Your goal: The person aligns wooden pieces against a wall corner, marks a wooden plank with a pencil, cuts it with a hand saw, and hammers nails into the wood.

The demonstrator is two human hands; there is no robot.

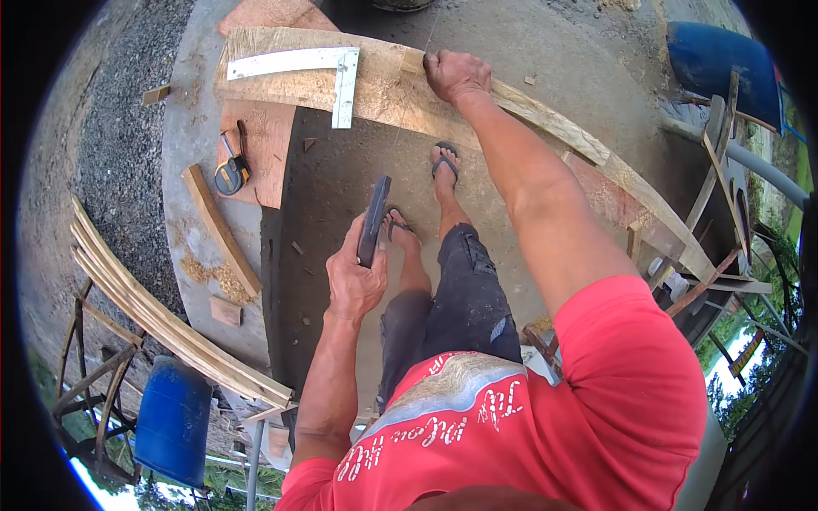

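Note:
My left hand is closed around a dark oblong block, held up over the concrete floor; its kind I cannot make out. My right hand is curled over the end of a narrow wooden strip, which lies along a long wooden plank. The fingertips are partly hidden. A metal carpenter's square rests on the plank's left part, with its short leg hanging past the near edge. Left of my left hand, a tape measure lies on a reddish board.
A loose wood piece and sawdust lie on the concrete ledge. Long wooden strips lean at the left near a blue barrel. Another blue barrel and propped timbers stand at the right.

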